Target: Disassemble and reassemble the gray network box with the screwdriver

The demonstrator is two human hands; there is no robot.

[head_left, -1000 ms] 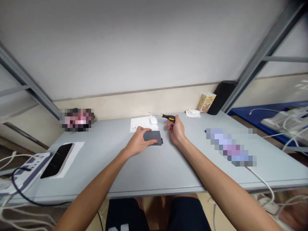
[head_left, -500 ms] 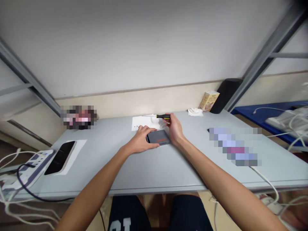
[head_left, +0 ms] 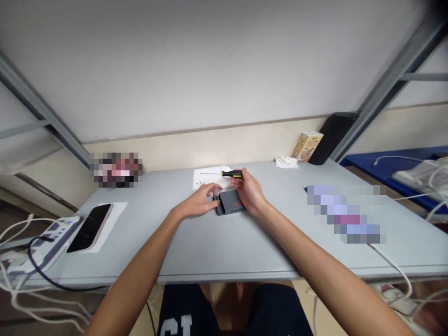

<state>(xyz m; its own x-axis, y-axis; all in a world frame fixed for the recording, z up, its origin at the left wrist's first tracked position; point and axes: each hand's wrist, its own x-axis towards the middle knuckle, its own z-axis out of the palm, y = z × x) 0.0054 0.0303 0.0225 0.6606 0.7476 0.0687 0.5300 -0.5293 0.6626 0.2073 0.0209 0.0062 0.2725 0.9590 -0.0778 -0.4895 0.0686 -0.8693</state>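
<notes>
A small dark grey box [head_left: 231, 202] with an orange mark and a row of slots along its front edge lies on the desk. At its left end the top is apart from the base, and a bit of green circuit board [head_left: 217, 198] shows. My left hand [head_left: 200, 201] grips that end, thumb at the front and fingers curved at the back. In my right hand [head_left: 252, 192] is a screwdriver [head_left: 231, 173] with a black and yellow handle, its shaft pointing left. The heel of that hand rests against the box's right end, partly hiding it.
Behind the box lies white paper [head_left: 206, 179] with small dark bits. A phone [head_left: 90, 227] and a power strip [head_left: 52, 242] are at left. A crumpled tissue [head_left: 286, 162], a carton [head_left: 306, 145] and a black cylinder [head_left: 331, 138] stand back right. A blurred-out device [head_left: 343, 214] lies at right.
The box's top and base have come further apart at the left end, baring green board. My left fingers have shifted to that end. The screwdriver has moved slightly left and down.
</notes>
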